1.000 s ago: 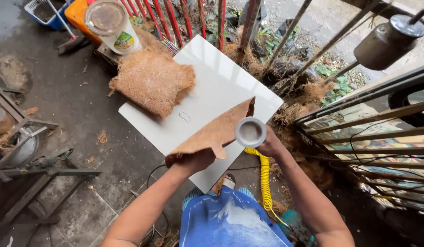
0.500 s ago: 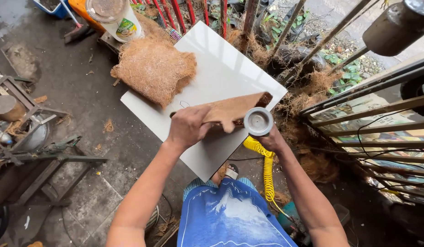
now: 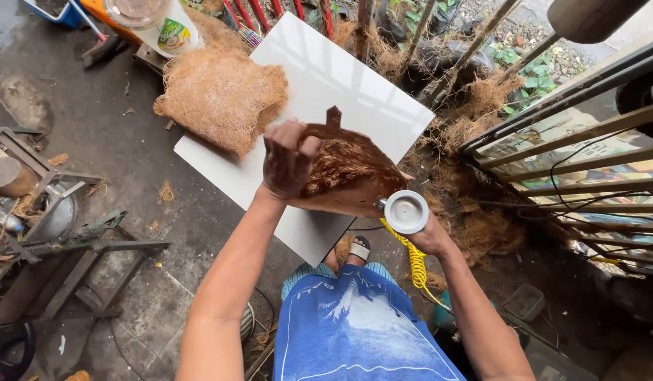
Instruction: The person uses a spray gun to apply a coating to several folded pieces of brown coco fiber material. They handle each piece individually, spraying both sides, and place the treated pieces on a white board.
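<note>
Bare white board (image 3: 326,77) ahead of both hands, fibre mat (image 3: 221,99) forward-left, railing (image 3: 573,141) blocking right side.

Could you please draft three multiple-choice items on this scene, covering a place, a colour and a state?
1. Where does the loose fibre mat lie?
A. on the white board's far left corner
B. on the person's lap
C. on the metal gate

2. What colour is the coiled hose?
A. red
B. yellow
C. black

3. How is the brown husk piece held?
A. lying untouched on the floor
B. gripped by the left hand above the white board
C. hanging from the gate

Answers: 1 A, it overlaps that corner; 2 B, it shows yellow beneath the right hand; 3 B, fingers curl over its edge.
</note>
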